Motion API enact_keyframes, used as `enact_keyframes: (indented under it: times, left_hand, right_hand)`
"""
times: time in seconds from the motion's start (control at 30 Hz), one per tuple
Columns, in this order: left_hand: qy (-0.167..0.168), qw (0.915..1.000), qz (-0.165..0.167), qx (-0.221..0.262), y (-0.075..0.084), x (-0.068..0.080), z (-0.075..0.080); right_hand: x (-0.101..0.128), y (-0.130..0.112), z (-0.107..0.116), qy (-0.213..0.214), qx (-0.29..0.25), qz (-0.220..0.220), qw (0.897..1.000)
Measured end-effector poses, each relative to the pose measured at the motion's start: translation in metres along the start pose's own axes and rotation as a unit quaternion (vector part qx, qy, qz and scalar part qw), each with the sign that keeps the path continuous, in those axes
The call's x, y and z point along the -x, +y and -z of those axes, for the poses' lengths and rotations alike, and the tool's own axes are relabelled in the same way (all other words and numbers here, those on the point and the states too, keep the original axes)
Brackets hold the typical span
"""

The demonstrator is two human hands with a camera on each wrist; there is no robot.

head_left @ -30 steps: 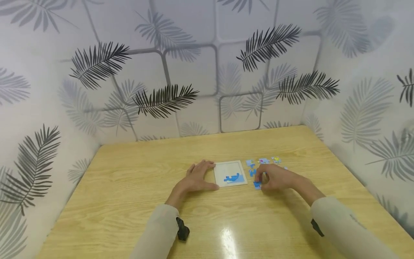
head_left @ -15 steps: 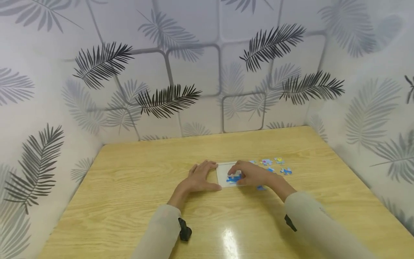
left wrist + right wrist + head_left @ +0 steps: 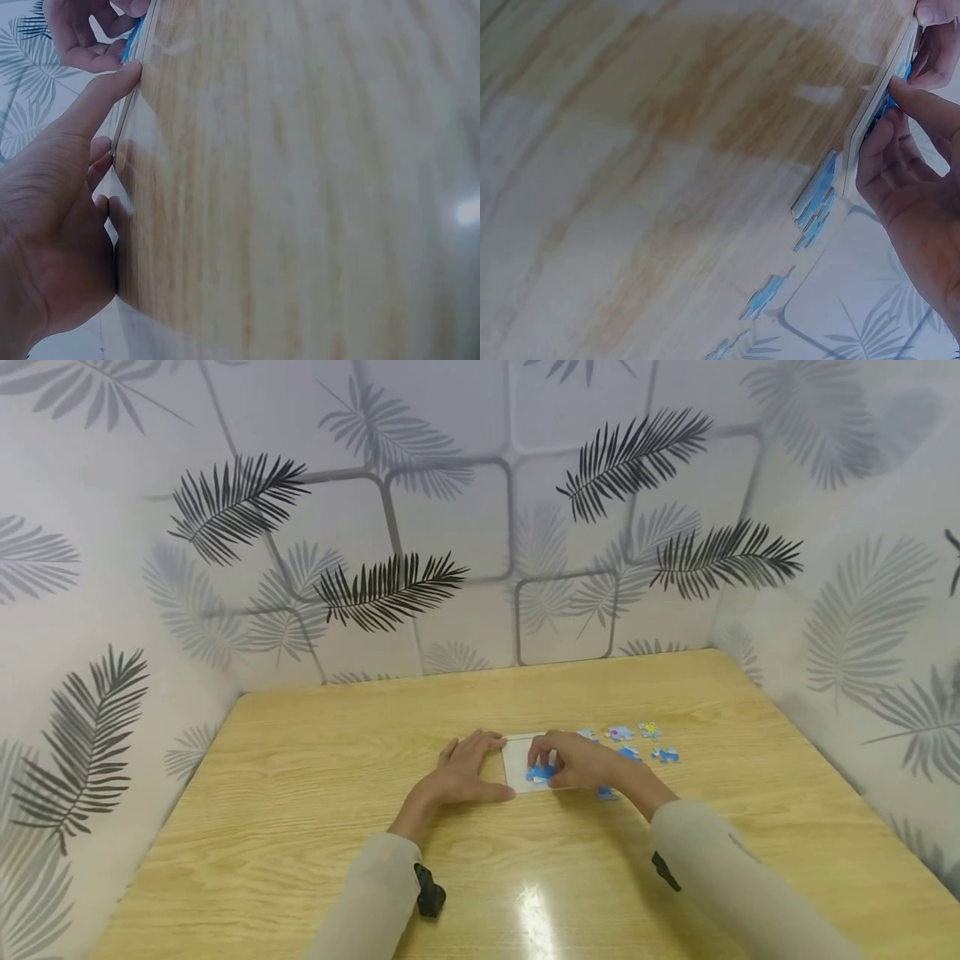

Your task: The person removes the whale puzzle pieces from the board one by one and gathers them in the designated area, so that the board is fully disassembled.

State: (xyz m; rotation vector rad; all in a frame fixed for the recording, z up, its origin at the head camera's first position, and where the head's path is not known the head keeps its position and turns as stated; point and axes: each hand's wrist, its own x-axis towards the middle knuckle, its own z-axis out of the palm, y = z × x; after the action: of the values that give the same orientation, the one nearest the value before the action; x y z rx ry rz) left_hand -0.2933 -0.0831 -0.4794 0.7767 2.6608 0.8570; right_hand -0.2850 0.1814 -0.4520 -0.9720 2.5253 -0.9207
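Note:
A shallow white puzzle tray (image 3: 515,762) lies on the table, with blue jigsaw pieces (image 3: 538,774) in its lower part. My left hand (image 3: 463,774) rests at the tray's left side, fingers spread, the thumb at the near corner and the fingertips at the far one. Over the tray's right part, my right hand (image 3: 588,762) pinches a blue jigsaw piece between thumb and curled fingers, down at the pieces inside. The right hand hides most of that piece and the tray's right side. In the right wrist view, blue (image 3: 887,103) shows by the right thumb.
Several loose jigsaw pieces lie right of the tray, among them a pale one (image 3: 620,733), a yellow-marked one (image 3: 649,731) and blue ones (image 3: 665,755). Another blue piece (image 3: 607,793) lies nearer me. Behind the wooden table (image 3: 337,760) stands a leaf-patterned wall (image 3: 450,635).
My right hand has moved left from the loose pieces to the tray, carrying a blue jigsaw piece, and its fingers have lowered over the blue pieces there. The left hand has stayed at the tray.

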Motion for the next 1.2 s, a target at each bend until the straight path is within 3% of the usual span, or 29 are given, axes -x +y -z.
enact_keyframes:
  times: [0.43,0.63,0.83,1.2]
  left_hand:
    - [0.001,1.0000,-0.003,-0.001,0.000,-0.002,-0.002]
    - [0.002,1.0000,-0.004,-0.002,-0.001,-0.002,-0.002]
    - [-0.002,1.0000,0.002,-0.003,0.000,-0.001,-0.001]
    - [-0.001,1.0000,-0.002,-0.003,0.003,0.002,0.002]
  right_hand:
    - [-0.001,-0.003,0.002,0.018,0.057,0.023,0.998]
    - [0.002,0.002,0.008,0.046,0.080,0.025,0.995]
    - [0.015,0.007,0.019,0.059,0.041,0.017,0.997]
    - [0.053,0.024,0.039,0.100,0.050,-0.009,0.994]
